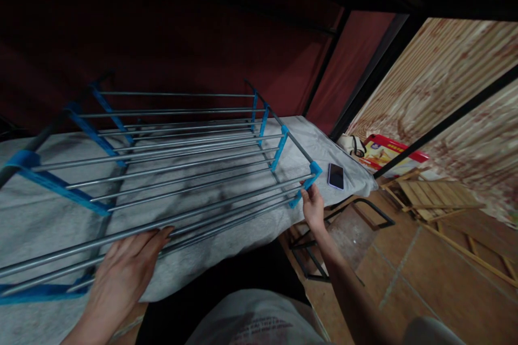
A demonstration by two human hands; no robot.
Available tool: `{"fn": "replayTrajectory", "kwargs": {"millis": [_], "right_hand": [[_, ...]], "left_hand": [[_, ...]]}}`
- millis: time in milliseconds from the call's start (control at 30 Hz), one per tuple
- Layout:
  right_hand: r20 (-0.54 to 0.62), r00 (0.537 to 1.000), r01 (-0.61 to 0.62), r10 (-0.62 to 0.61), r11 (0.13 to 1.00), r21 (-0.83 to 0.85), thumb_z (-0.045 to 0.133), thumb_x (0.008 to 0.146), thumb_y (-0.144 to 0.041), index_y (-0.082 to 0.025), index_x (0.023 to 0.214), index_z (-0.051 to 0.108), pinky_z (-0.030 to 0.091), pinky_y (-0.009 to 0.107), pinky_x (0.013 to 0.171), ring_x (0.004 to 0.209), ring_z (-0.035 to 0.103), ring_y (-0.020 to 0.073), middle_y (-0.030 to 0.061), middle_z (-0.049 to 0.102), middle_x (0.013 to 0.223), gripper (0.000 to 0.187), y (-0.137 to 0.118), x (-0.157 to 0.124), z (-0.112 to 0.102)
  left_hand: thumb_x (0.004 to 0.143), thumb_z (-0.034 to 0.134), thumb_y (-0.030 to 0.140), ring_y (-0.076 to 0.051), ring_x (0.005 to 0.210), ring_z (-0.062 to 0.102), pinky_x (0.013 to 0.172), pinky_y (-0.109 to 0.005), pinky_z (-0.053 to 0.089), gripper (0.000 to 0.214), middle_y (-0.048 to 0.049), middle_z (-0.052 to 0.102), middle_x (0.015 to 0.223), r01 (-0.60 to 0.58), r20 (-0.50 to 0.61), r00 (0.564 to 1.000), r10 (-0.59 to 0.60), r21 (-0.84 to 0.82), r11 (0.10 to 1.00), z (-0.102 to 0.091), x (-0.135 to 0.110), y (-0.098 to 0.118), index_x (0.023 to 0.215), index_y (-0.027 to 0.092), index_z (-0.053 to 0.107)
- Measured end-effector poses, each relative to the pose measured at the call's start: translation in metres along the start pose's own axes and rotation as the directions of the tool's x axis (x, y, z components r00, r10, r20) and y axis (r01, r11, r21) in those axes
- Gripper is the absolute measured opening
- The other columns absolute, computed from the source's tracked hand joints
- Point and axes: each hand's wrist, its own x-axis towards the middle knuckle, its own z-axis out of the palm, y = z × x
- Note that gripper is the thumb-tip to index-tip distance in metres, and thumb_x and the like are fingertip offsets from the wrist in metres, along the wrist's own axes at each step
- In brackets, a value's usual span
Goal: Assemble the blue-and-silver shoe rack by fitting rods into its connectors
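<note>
A shoe rack (pixel 178 168) of grey metal rods and blue plastic brackets lies across a grey cloth (pixel 226 229) in front of me. At its near left side, my left hand (pixel 126 265) is closed over the front rods, its fingertips partly hidden behind them. My right hand (pixel 313 206) grips the near right end of the rack at a blue bracket (pixel 311 172), thumb toward the rods. Dark tubes run along both ends of the rack through the brackets. To the right of my right hand, a phone (pixel 335 177) rests on the cloth.
A metal-framed stool (pixel 352 234) stands on the tiled floor close to my right arm. Farther right are a folded wooden item (pixel 443 194) and a red and yellow box (pixel 390 152). Dark frame posts rise behind the cloth, with a dark red wall (pixel 194 59) at the back.
</note>
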Motion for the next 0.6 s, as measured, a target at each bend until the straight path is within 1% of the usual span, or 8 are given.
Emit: {"fn": "replayTrajectory", "kwargs": {"millis": [200, 367, 500, 600], "right_hand": [[-0.016, 1.000, -0.008, 0.009, 1.000, 0.007, 0.055, 0.090, -0.039, -0.020, 0.114, 0.064, 0.047, 0.040, 0.098, 0.103, 0.066, 0.0241, 0.0099, 0.072, 0.113, 0.032, -0.0012, -0.0003, 0.0030], [-0.015, 0.999, -0.028, 0.029, 0.999, 0.047, 0.055, 0.090, -0.040, -0.019, 0.113, 0.065, 0.048, 0.041, 0.098, 0.102, 0.066, 0.0239, 0.0098, 0.072, 0.112, 0.034, 0.0014, -0.0009, 0.0047], [-0.010, 0.999, -0.042, 0.043, 0.997, 0.058, 0.055, 0.089, -0.041, -0.018, 0.114, 0.065, 0.047, 0.042, 0.098, 0.102, 0.066, 0.0243, 0.0107, 0.072, 0.112, 0.035, 0.0023, -0.0010, 0.0054], [-0.013, 0.999, -0.047, 0.048, 0.997, 0.060, 0.055, 0.089, -0.041, -0.017, 0.114, 0.065, 0.047, 0.042, 0.100, 0.104, 0.065, 0.0245, 0.0113, 0.071, 0.113, 0.035, 0.0015, -0.0015, 0.0060]], "left_hand": [[0.097, 0.033, 0.028, -0.028, 0.092, 0.063, 0.081, -0.043, 0.045, 0.041, -0.0079, 0.069, 0.101, 0.070, 0.040, 0.997, -0.069, -0.012, 0.998, 0.0025, -0.0018, -0.0011, 0.125, 0.025, 0.064], [0.096, 0.035, 0.024, -0.028, 0.092, 0.063, 0.080, -0.042, 0.046, 0.041, -0.0070, 0.069, 0.101, 0.047, 0.061, 0.997, -0.045, -0.022, 0.999, 0.0027, -0.0012, -0.0028, 0.130, 0.027, 0.059], [0.096, 0.035, 0.026, -0.029, 0.091, 0.064, 0.079, -0.045, 0.049, 0.041, -0.0046, 0.069, 0.100, 0.058, 0.033, 0.998, -0.057, -0.040, 0.998, 0.0026, -0.0001, -0.0047, 0.129, 0.031, 0.059], [0.095, 0.038, 0.027, -0.029, 0.091, 0.065, 0.079, -0.044, 0.050, 0.040, -0.0053, 0.070, 0.101, 0.045, 0.022, 0.999, -0.043, -0.052, 0.998, 0.0046, -0.0012, -0.0086, 0.129, 0.032, 0.060]]}}
